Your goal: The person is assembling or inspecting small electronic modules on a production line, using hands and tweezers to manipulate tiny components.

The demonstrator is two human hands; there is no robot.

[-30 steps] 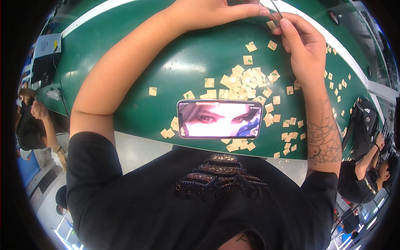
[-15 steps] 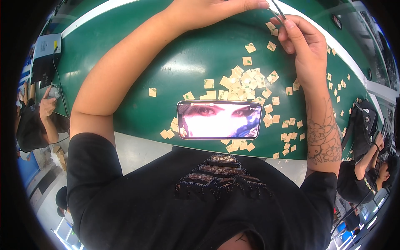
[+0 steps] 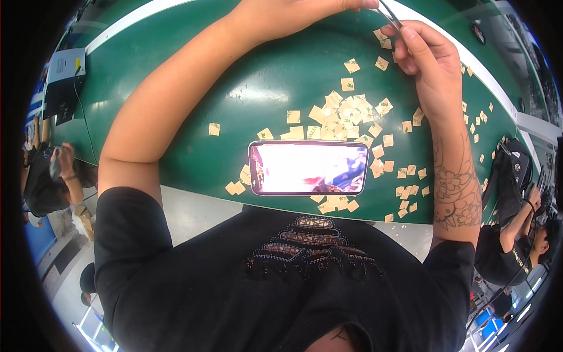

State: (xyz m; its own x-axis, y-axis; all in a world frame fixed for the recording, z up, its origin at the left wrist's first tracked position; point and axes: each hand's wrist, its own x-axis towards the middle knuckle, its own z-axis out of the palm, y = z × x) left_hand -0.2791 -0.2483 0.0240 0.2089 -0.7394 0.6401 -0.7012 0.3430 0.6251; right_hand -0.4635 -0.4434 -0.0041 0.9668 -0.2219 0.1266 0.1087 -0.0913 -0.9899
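At the far edge of the view, my right hand (image 3: 431, 56) holds dark metal tweezers (image 3: 389, 13) between thumb and fingers, their tips pointing up and left. My left hand (image 3: 293, 16) reaches in from the left, its fingertips pressed together close to the tweezers. The top edge cuts off part of this hand, so anything in its fingers is hidden. Below the hands lies a loose pile of small square tan stickers (image 3: 343, 114) with green print. Single squares are scattered around it, some beside my right wrist. A phone (image 3: 309, 168) playing a video lies nearest my body.
The green table (image 3: 193, 88) has a pale rim. A grey and black box (image 3: 63, 82) with a cable stands at the far left. A black bag (image 3: 516, 167) is at the right edge. Other people sit on both sides, one person's hand (image 3: 63, 161) showing at left.
The phone's picture has changed to a brighter image. My hands have barely shifted, and the tweezers stay in my right hand. The person at left has moved a hand.
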